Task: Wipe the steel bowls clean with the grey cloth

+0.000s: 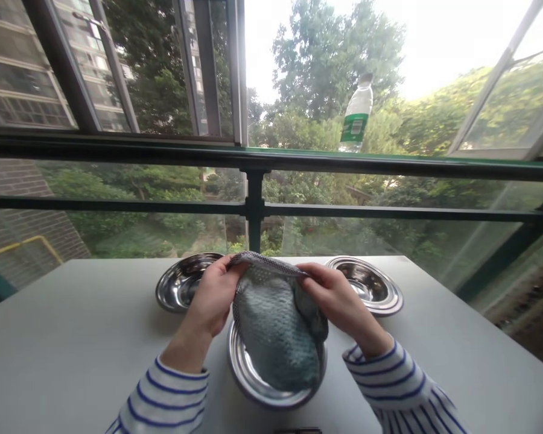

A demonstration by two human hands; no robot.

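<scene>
A grey-green textured cloth [274, 328] hangs between my two hands, its patterned hem held up at the top. My left hand [212, 298] pinches the hem's left corner, thumb against fingers. On the other side, my right hand [337, 295] grips the hem's right part, where the cloth bunches and folds. The lower part of the cloth drops into a steel bowl [248, 386] in front of me. Much of the bowl's inside is hidden by the cloth. I cannot tell whether the cloth is wet.
One steel bowl [167, 292] stands behind my left hand, and another steel bowl [391, 298] behind my right. All rest on a white table [95, 337]. Beyond its far edge runs a dark green railing [163, 150], with a plastic bottle [356, 117] standing at the rail.
</scene>
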